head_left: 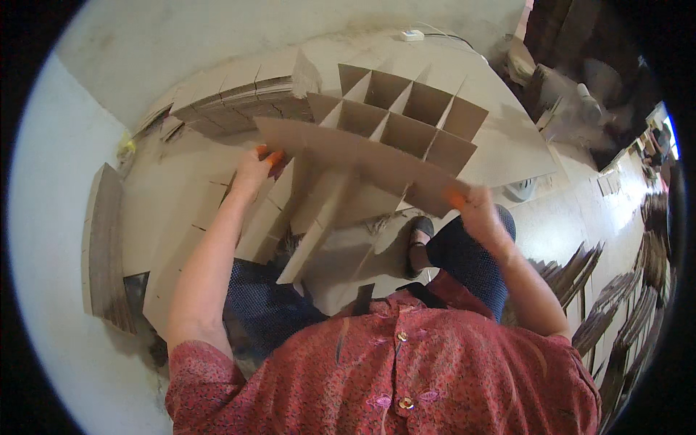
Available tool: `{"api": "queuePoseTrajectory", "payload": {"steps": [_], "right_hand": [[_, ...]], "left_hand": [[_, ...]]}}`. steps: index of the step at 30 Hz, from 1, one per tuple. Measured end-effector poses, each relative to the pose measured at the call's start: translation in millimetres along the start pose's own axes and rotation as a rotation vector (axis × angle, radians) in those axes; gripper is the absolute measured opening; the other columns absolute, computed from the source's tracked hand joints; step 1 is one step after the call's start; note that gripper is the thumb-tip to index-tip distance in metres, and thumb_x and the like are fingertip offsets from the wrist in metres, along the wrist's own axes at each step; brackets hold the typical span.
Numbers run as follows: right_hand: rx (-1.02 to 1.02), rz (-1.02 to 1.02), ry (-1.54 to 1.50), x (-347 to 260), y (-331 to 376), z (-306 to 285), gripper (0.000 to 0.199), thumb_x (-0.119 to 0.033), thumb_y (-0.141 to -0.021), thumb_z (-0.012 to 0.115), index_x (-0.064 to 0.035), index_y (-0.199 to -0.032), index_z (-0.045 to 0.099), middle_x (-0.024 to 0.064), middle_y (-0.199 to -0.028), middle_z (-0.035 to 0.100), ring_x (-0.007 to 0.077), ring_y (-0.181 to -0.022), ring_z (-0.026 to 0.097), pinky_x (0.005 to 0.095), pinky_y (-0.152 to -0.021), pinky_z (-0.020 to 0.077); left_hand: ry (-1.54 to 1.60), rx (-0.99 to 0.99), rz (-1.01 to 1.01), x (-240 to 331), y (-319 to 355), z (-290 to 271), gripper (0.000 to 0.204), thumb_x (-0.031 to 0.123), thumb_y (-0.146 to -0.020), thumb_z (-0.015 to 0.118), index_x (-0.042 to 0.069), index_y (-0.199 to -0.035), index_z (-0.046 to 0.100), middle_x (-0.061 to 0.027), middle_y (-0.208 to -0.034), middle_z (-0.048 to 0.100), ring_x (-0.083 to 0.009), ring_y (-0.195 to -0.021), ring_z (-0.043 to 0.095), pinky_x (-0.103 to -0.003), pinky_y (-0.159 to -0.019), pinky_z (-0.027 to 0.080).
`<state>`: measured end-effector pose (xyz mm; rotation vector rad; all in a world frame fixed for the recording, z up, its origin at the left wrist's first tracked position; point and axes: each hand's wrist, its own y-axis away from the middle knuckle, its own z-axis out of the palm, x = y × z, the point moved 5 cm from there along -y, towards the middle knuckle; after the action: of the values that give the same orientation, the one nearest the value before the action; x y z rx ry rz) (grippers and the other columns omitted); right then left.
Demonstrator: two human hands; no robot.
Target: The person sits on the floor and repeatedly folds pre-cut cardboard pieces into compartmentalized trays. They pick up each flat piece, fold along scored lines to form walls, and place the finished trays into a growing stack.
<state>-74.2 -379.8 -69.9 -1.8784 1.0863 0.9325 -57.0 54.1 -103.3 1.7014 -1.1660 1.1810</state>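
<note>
A long brown cardboard strip (pixel 355 152) stretches crosswise in front of me, slightly blurred. My left hand (pixel 255 174), with orange covers on its fingertips, is closed on the strip's left end. At the right end, my right hand (pixel 478 214) grips the same strip, also with orange at the fingertips. Just beyond the strip stands a cardboard divider grid (pixel 409 134) with several square cells. Nearer to me, a pale cardboard cross piece (pixel 319 228) slants down below the strip; where it joins the strip is hard to make out.
Stacked cardboard pieces (pixel 246 98) lie at the back left of the board-covered work surface (pixel 500 138). Another stack (pixel 107 246) leans by the left wall. Several rows of cardboard bundles (pixel 616 312) stand on the floor to the right. A white power strip (pixel 412 35) lies at the back.
</note>
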Motion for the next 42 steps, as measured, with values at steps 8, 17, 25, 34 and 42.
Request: {"api": "queuePoseTrajectory", "payload": {"steps": [8,17,25,34,42], "right_hand": [[0.012,-0.045,0.140,-6,11,-6,0.054,-0.010,-0.081,0.071,-0.0055,-0.130,0.051,0.0197,-0.099,0.068,0.0238,-0.089,0.066,0.0331,-0.080,0.0504],[-0.321,-0.194,0.584,-54,-9,8,0.069,0.005,-0.077,0.056,-0.0155,-0.142,0.040,0.0238,-0.092,0.063,0.0411,-0.080,0.062,0.0412,-0.071,0.0504],[-0.285,-0.222,0.628,-53,-9,1,0.069,0.006,-0.075,0.054,-0.0160,-0.139,0.044,0.0203,-0.089,0.064,0.0387,-0.075,0.063,0.0434,-0.068,0.0500],[-0.214,-0.324,0.756,-30,-22,8,0.064,0.001,-0.074,0.056,-0.0140,-0.136,0.048,0.0164,-0.074,0.062,0.0365,-0.066,0.062,0.0465,-0.061,0.0499],[-0.111,-0.277,0.734,-8,-53,1,0.061,0.002,-0.074,0.057,-0.0137,-0.132,0.052,0.0185,-0.079,0.063,0.0382,-0.070,0.062,0.0461,-0.065,0.0501]], "left_hand": [[-0.223,0.022,0.037,29,30,-3,0.041,0.025,-0.090,0.064,-0.003,-0.119,0.058,-0.0097,-0.096,0.067,-0.0186,-0.083,0.064,-0.031,-0.071,0.050],[-0.766,-0.079,0.304,58,58,47,0.037,0.005,-0.082,0.063,-0.002,-0.118,0.059,-0.0210,-0.094,0.066,-0.0283,-0.078,0.063,-0.036,-0.071,0.048],[-0.836,-0.102,0.232,77,65,73,0.037,0.008,-0.081,0.058,0.003,-0.118,0.061,-0.0232,-0.098,0.065,-0.0384,-0.090,0.062,-0.042,-0.079,0.049],[-0.375,0.066,0.388,65,21,35,0.039,0.025,-0.084,0.071,0.001,-0.113,0.063,-0.0180,-0.101,0.067,-0.0316,-0.094,0.064,-0.039,-0.084,0.049],[-1.138,0.430,0.488,114,-60,5,0.059,0.027,-0.090,0.062,0.007,-0.141,0.038,-0.0160,-0.146,0.035,-0.0348,-0.136,0.030,-0.040,-0.109,0.031]]}}
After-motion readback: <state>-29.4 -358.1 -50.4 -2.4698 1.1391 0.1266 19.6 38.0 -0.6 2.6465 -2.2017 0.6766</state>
